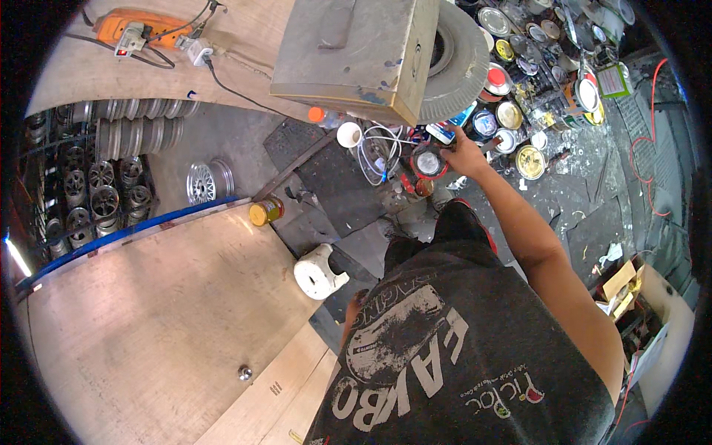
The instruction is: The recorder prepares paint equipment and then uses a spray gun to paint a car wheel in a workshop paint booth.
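My right arm stretches forward, and my right hand (465,157) is among cans on the floor. Its thumb and forefinger are spread apart; the other fingers are partly hidden. The thumb is beside a red-rimmed round can (430,162), and the forefinger reaches a blue and white package (443,132). Whether either is touched I cannot tell. A flat brown strip (491,144) shows just right of the hand. Of my left hand (355,305) only a small part shows beside the dark shirt, its fingers hidden. A white looped cable (371,152) and a white cup (348,134) are left of the can.
A dusty metal box (356,52) stands before a tyre (463,63). Many paint cans (530,162) crowd the right. A white stool (319,273) is beside a wooden board (156,311); a yellow can (265,211) is at its corner. A wheel rim (210,182) lies beyond, and a red cord (634,152) crosses the right.
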Action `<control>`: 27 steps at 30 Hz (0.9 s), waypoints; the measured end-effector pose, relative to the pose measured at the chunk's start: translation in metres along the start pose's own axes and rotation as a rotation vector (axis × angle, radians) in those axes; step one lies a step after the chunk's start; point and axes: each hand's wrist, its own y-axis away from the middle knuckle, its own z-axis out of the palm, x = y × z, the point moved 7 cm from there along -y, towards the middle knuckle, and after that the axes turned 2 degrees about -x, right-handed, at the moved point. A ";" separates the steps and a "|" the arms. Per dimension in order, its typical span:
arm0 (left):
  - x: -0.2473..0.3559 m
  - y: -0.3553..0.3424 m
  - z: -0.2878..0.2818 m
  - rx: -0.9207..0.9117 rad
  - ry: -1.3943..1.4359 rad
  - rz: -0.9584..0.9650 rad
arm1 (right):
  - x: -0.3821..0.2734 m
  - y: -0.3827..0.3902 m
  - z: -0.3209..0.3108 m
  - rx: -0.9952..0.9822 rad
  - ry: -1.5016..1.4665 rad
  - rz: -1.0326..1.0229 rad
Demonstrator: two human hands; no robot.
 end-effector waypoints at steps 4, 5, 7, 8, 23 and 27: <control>-0.003 -0.006 -0.001 -0.015 0.029 0.127 | 0.000 0.000 -0.001 -0.004 0.043 0.000; -0.006 -0.007 -0.001 -0.017 0.030 0.128 | 0.002 0.000 -0.001 -0.020 0.023 -0.006; -0.015 -0.003 0.000 0.004 0.010 0.124 | -0.007 -0.002 0.006 -0.047 0.009 -0.033; -0.014 -0.006 0.000 -0.005 0.007 0.126 | -0.002 -0.001 -0.005 0.079 0.029 0.018; 0.024 0.003 -0.007 -0.010 -0.065 0.027 | -0.010 0.012 -0.004 0.015 0.017 0.026; 0.040 0.004 -0.008 -0.017 -0.044 0.014 | 0.013 0.003 0.012 -0.034 0.038 -0.023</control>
